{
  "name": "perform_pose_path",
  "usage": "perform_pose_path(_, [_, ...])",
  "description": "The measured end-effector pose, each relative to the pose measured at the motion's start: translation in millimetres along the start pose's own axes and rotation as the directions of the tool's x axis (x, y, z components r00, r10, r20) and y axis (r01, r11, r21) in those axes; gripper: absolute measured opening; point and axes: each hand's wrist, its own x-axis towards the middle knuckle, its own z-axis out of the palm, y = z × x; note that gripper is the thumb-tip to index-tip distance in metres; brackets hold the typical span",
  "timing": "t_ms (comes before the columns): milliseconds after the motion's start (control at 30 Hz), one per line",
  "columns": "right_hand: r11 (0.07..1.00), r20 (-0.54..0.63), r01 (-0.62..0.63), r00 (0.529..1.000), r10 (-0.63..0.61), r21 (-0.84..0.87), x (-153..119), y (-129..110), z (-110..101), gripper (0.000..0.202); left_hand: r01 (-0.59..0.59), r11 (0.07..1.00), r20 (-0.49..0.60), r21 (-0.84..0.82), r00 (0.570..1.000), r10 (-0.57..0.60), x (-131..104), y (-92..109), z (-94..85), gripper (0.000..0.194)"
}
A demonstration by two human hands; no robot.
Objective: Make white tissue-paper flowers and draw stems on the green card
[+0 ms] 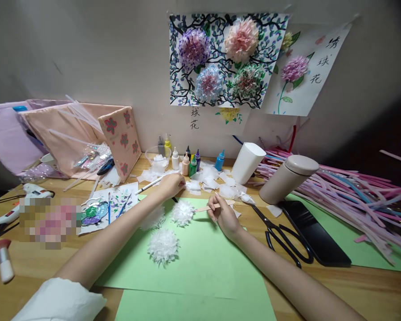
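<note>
The right hand (220, 213) holds a flat wooden stick (205, 208). The thumb and fingers are closed on it, with only a small bend in them. The stick lies nearly flat from side to side, and one end points left at a fluffy white paper flower (183, 212). That end is right by the flower's edge, but I cannot tell if they touch.

The flower sits on the green paper (217, 263), to the left of the right hand's fingers. It is round, so it has no long way to it. The left hand (172, 186) is near it too, just past it on the side by the wall. Its fingers bend down by the little paint bottles (185, 166) and the white paper bits (209, 177). I cannot tell how far open they are, or if they hold anything.

A second white flower (163, 246) lies closer to the person, a bit to the left. A third one (154, 217) is partly hidden by the left arm. The black scissors (280, 236) lie well to the right of the flowers, next to a black phone (316, 232).
</note>
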Motion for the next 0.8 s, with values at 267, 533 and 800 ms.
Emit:
perform_pose_path(267, [1.0,0.003,0.006,1.0,-0.006,0.002,0,-1,1,0.046,0.024,0.994,-0.002,-0.104,1.0,-0.024,4,-8,3.8,0.019])
perform_pose_path(533, [0.998,-0.033,0.035,0.999,-0.033,0.056,0,-2,0,0.044,-0.043,0.92,-0.137,-0.39,0.991,-0.011,-32,24,-40.0,0.023])
perform_pose_path(800, [0.958,-0.336,0.277,0.912,-0.237,0.077,-2,-4,-6,0.043,0.074,0.788,0.316,-0.612,0.935,0.158,-72,63,-39.2,0.022])
